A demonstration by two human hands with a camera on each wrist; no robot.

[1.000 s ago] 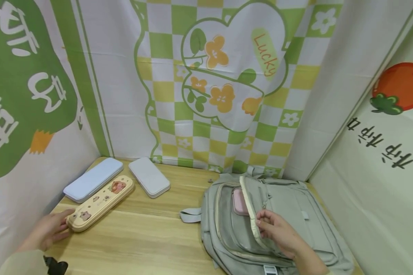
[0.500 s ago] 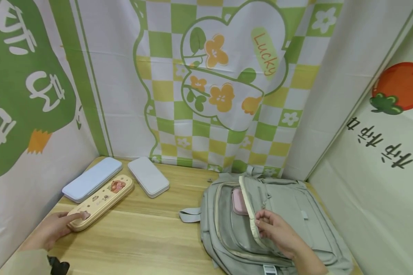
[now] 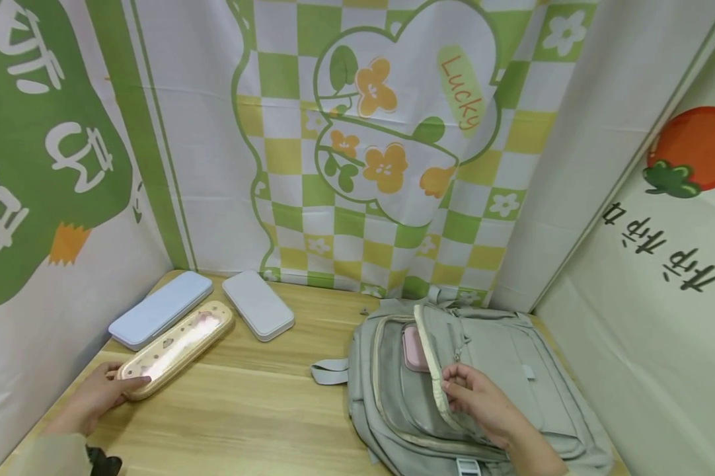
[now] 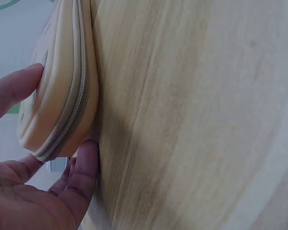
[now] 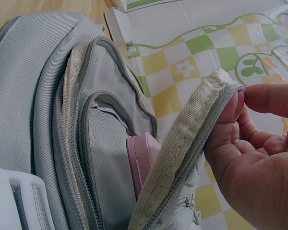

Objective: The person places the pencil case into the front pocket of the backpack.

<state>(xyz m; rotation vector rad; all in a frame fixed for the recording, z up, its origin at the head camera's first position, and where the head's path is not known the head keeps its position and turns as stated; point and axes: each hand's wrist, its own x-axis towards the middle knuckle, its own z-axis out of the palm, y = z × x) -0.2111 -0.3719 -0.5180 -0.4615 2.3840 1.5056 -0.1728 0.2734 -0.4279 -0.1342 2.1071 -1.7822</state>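
Note:
A cream pencil case (image 3: 178,349) with small printed figures and a zip round its side lies at the left of the table. My left hand (image 3: 98,396) grips its near end, thumb on top and fingers at the lower edge, as the left wrist view shows. At the right lies a grey-green backpack (image 3: 542,390) with its front pocket unzipped. Between thumb and fingers, my right hand (image 3: 482,404) pinches the cream-edged pocket flap (image 5: 182,143) and holds it up. Inside the pocket sits a pink case (image 5: 143,155), partly hidden by the flap.
Behind the cream case lies a light blue case (image 3: 161,309), close alongside. A white case (image 3: 259,306) stands apart to its right, near the back curtain (image 3: 345,251). A backpack strap loop (image 3: 329,371) sticks out over the wooden table (image 3: 262,410).
My left hand has moved onto the near end of the cream pencil case and taken hold of it. A bright glare now crosses its top. My right hand keeps holding the flap.

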